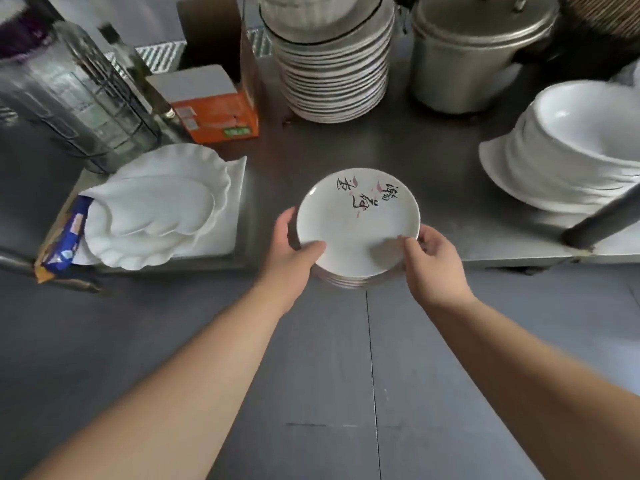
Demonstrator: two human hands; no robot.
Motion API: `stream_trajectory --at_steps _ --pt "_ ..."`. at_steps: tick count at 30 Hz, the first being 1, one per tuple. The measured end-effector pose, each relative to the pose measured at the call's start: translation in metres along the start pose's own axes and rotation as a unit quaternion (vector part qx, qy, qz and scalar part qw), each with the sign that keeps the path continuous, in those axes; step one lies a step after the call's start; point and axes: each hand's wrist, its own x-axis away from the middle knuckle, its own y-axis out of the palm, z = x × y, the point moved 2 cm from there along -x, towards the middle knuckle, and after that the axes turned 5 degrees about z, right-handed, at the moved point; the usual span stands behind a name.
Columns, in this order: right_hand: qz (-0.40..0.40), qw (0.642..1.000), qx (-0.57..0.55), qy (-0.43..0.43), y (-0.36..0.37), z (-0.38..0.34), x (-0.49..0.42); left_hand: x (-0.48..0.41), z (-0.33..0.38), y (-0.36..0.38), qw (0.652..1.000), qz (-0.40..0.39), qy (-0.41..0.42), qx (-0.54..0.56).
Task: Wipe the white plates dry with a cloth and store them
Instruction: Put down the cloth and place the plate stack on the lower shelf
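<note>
**Both hands on a small plate stack at the bench edge**

Right now I see a short stack of white plates (358,223) sitting at the near edge of the steel bench (450,188), partly overhanging it, with the two hands on either side. My left hand (294,251) grips the left rim, thumb laid over the top plate's surface and fingers wrapped below, out of sight. My right hand (433,258) holds the right rim the same way, its thumb pressing down on the top plate near the near-right edge. The top plate carries black brush-style lettering and a few pink marks on its far half. Several plate rims show beneath it at the near side, between the two wrists.

To the left, a scalloped white dish (156,209) lies tilted on a white square tray (228,216), with a blue packet (65,240) touching its near-left side. Behind that stand an orange box (218,116) and a clear glass jar (69,88). Straight beyond the held stack rises a tall pile of plates (332,71), a metal pot (474,53) beside it, and at the right a pile of white bowls (575,150).
</note>
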Motion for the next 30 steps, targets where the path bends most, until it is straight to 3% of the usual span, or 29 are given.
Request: stream_trajectory --at_steps 13,22,30 --pt "0.021 0.994 -0.035 0.104 0.035 0.048 -0.102 -0.104 -0.036 0.046 0.997 -0.015 0.007 -0.077" --pt "0.015 0.996 -0.008 0.082 0.037 0.046 -0.142 -0.145 -0.034 0.054 0.994 -0.018 0.040 -0.097" --pt "-0.045 0.998 0.047 -0.005 0.036 0.045 -0.134 -0.144 -0.037 0.048 0.990 -0.049 0.080 -0.109"
